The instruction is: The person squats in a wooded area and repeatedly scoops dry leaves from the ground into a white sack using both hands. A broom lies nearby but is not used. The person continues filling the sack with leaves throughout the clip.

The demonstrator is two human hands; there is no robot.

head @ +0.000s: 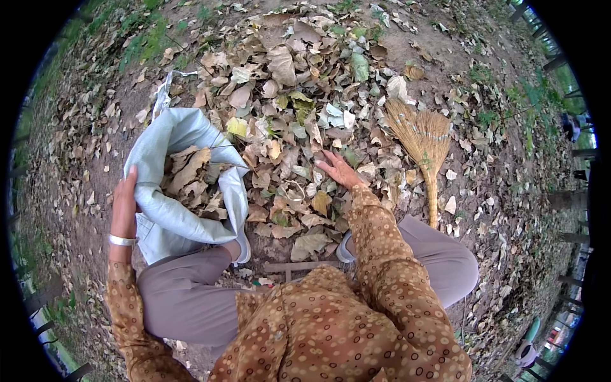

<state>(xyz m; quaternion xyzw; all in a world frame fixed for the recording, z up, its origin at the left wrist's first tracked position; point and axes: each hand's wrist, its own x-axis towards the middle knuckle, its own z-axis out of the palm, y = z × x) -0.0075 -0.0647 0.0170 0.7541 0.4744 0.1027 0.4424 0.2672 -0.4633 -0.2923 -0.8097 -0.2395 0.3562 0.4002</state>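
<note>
A white woven sack (184,227) with a rolled-down rim stands at the left, with dry brown leaves (188,179) inside its mouth. My left hand (125,200) lies against the outer left side of the sack; its thumb is mostly hidden, so its grip is unclear. A wide pile of dry leaves (286,119) spreads across the ground before me. Over the near right part of that pile, my right hand (339,169) reaches with fingers apart and holds nothing. To the right of it a straw hand broom (422,143) lies on the leaves, handle towards my knee.
My bent knees flank the near edge of the pile, with a shoe (242,248) beside the sack. A low wooden piece (300,266) is between my feet. Green plants (143,43) grow at the upper left, and tree trunks (568,199) edge the right side.
</note>
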